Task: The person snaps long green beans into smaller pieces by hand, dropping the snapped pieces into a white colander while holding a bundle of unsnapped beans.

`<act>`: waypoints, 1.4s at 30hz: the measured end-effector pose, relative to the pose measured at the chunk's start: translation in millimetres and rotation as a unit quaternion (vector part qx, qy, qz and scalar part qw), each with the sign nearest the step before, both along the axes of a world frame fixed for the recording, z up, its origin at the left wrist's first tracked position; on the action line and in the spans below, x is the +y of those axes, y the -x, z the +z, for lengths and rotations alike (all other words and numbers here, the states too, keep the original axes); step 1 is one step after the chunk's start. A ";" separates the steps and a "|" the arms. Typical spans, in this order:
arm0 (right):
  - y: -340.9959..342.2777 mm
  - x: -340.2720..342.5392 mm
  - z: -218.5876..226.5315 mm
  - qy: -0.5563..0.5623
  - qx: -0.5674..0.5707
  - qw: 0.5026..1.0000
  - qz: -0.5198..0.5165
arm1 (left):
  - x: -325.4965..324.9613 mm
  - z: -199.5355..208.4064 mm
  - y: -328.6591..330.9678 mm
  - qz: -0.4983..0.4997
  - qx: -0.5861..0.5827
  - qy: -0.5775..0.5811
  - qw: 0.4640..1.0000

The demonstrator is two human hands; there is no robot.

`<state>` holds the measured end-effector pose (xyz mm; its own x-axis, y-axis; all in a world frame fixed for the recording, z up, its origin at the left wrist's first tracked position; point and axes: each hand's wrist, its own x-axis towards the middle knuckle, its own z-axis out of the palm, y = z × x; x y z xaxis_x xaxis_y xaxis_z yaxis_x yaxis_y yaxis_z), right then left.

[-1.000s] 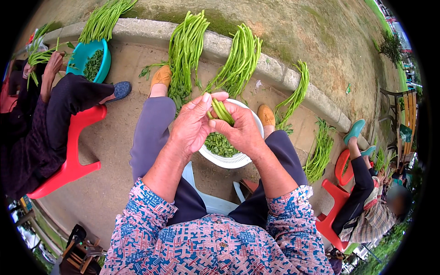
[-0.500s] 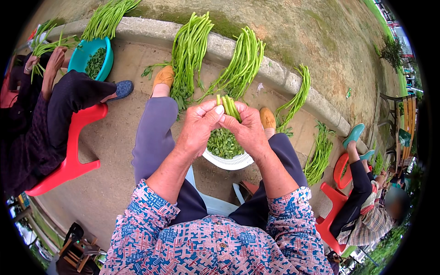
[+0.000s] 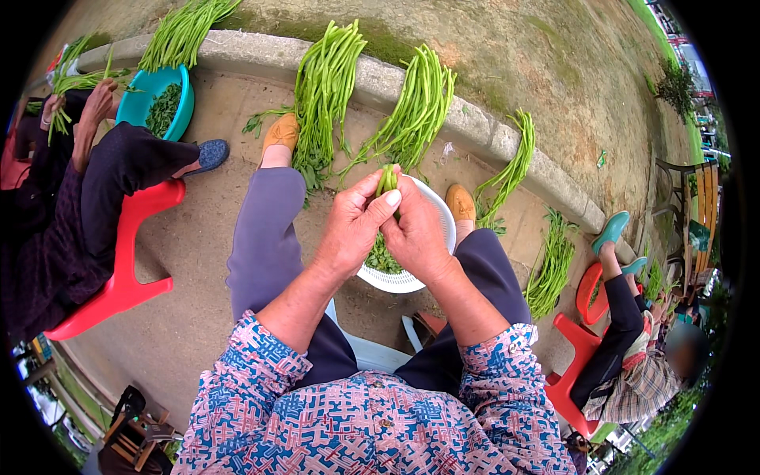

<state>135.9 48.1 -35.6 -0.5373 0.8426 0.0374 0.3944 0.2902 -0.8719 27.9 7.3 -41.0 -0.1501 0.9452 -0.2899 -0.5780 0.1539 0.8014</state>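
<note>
My left hand (image 3: 347, 229) and my right hand (image 3: 418, 237) meet in front of me, thumbs side by side, both closed on a small bunch of green leafy-vegetable stems (image 3: 386, 180). Only the upper ends of the stems poke out above the fingers; the rest is hidden in my grip. Under my hands stands a white plastic basket (image 3: 446, 207) with chopped green leaves (image 3: 382, 258) in it. My wrists and fingers cover much of the basket.
Bundles of long green stems (image 3: 328, 79) lean on a concrete curb (image 3: 380, 83) ahead. At left, a person on a red stool (image 3: 138, 229) handles stems beside a teal basin (image 3: 187, 103). Another person sits at right on a red stool (image 3: 574, 356), near more stems (image 3: 552, 265).
My hands have come closer together and wrapped tighter round the stems, so less of the bunch shows. The right side of the basket is now uncovered.
</note>
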 end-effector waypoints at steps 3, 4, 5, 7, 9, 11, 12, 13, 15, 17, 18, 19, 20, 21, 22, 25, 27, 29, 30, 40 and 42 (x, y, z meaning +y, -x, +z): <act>1.2 -2.2 4.1 0.014 -0.021 0.999 0.023 | -0.8 -4.3 -0.3 0.031 -0.018 0.024 0.999; 1.3 -2.3 5.5 0.034 -0.028 0.999 0.031 | -1.8 -6.4 1.3 0.036 -0.037 0.034 0.998; 0.5 -2.4 5.2 0.051 -0.016 0.998 0.034 | -2.2 -7.5 1.8 0.041 -0.056 0.045 0.997; -1.4 -2.1 3.6 0.083 0.008 0.996 0.038 | -1.5 -7.8 0.7 0.053 -0.049 0.049 0.996; -2.7 -1.4 -1.0 0.107 0.032 0.993 0.036 | -1.7 -8.4 -0.1 0.056 -0.034 0.046 0.997; -3.5 0.0 -2.5 0.125 0.044 0.991 0.035 | -2.8 -9.7 -0.1 0.048 -0.012 0.037 0.998; -3.7 1.0 -2.1 0.131 0.044 0.990 0.036 | -2.6 -8.9 -0.6 0.055 -0.024 0.039 0.997; -3.9 1.6 -1.8 0.136 0.044 0.989 0.037 | -2.1 -7.0 -1.4 0.062 -0.037 0.041 0.997; -3.8 2.1 -0.7 0.144 0.032 0.988 0.040 | -1.5 -5.8 -1.7 0.069 -0.055 0.048 0.995; -3.9 2.4 -0.9 0.150 0.036 0.987 0.050 | -1.7 -6.3 -0.3 0.068 -0.066 0.060 0.994; -4.6 2.6 -1.2 0.153 0.047 0.985 0.057 | -1.5 -7.5 0.2 0.072 -0.066 0.054 0.994; -5.4 2.9 -1.5 0.156 0.057 0.984 0.065 | -1.1 -9.5 0.8 0.075 -0.066 0.048 0.994; -6.0 3.5 1.2 0.158 0.055 0.984 0.062 | -0.4 -10.8 1.5 0.079 -0.067 0.042 0.994; -6.3 4.5 6.4 0.160 0.053 0.984 0.060 | 0.2 -11.1 2.5 0.079 -0.075 0.043 0.993; -6.8 5.2 9.7 0.162 0.052 0.984 0.058 | 0.7 -11.3 3.6 0.078 -0.083 0.043 0.993; -8.8 8.1 10.8 0.256 0.096 0.961 0.053 | 0.9 -10.2 8.1 0.062 -0.088 0.068 0.992; -7.7 9.0 11.1 0.283 0.139 0.949 0.014 | 0.9 -8.9 11.0 0.059 -0.083 0.083 0.991; -7.3 8.7 9.9 0.299 0.173 0.938 -0.019 | 1.7 -7.9 12.3 0.070 -0.078 0.087 0.991; -7.5 7.8 7.3 0.302 0.186 0.935 -0.033 | 1.9 -7.4 12.1 0.071 -0.079 0.085 0.991; -9.3 6.3 -2.2 0.259 0.170 0.947 -0.085 | 2.8 -1.8 8.3 0.057 -0.074 0.070 0.993; -7.9 6.5 2.1 0.182 0.137 0.970 -0.084 | 2.6 -2.3 8.3 0.062 -0.077 0.065 0.993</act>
<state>143.8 54.6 -33.4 -0.4035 0.9016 -0.1561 0.1480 -0.1041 -0.9835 19.6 9.9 -43.3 -0.2077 0.8751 -0.4372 -0.7129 0.1706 0.6802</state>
